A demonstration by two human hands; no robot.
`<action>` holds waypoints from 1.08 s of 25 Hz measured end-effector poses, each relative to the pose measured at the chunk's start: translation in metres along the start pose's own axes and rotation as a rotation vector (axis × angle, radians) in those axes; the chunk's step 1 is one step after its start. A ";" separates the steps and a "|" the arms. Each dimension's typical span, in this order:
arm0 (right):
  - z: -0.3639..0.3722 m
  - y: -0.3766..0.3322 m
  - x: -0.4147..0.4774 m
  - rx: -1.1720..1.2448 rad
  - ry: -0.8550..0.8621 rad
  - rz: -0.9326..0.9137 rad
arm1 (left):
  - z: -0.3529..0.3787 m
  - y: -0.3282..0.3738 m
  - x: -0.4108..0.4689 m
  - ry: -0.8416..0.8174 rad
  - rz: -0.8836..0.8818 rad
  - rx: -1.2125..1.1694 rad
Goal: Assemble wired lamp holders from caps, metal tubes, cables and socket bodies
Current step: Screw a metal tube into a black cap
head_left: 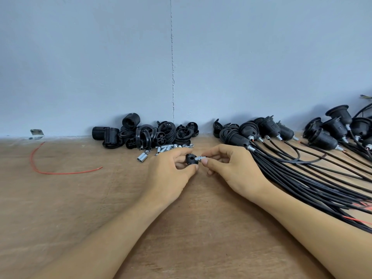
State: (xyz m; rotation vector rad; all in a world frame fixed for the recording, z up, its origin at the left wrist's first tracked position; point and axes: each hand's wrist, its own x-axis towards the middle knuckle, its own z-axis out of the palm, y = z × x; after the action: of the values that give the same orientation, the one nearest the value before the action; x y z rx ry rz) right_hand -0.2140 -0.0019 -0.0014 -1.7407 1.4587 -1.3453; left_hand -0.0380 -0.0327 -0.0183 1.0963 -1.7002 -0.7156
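Observation:
My left hand [171,172] grips a small black cap [190,159] between thumb and fingers, just above the wooden table. My right hand [229,168] pinches a short silver metal tube [200,158] whose end sits at the cap's side hole. Loose metal tubes [161,151] lie just behind my left hand. A heap of black socket bodies, rings and caps [145,133] stands against the wall. Finished lamp holders [269,129] with black cables [314,178] fan out to the right.
A loose red wire [50,172] curves across the wooden table [80,208] at the left. A small metal bracket [36,134] sits at the wall's foot. The grey wall [181,57] closes the back. Cable ends with red cores [360,208] reach the right edge.

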 end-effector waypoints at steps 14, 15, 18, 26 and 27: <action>0.000 -0.006 -0.002 -0.255 -0.008 -0.052 | 0.005 -0.002 -0.003 0.056 0.148 0.042; 0.000 -0.006 -0.002 -0.255 -0.008 -0.052 | 0.006 -0.002 -0.002 0.067 0.149 0.046; 0.000 -0.005 -0.002 -0.249 -0.021 -0.043 | 0.006 -0.002 -0.003 0.082 0.152 0.041; 0.000 -0.009 -0.004 -0.161 -0.070 -0.067 | 0.008 -0.004 -0.003 0.145 0.137 0.074; 0.000 -0.009 -0.004 -0.158 -0.078 -0.064 | 0.008 -0.004 -0.003 0.150 0.146 0.081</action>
State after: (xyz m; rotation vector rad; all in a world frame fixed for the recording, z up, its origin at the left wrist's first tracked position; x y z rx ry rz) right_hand -0.2099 0.0043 0.0047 -1.9313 1.5131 -1.2079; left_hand -0.0437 -0.0316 -0.0255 1.0418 -1.6728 -0.4645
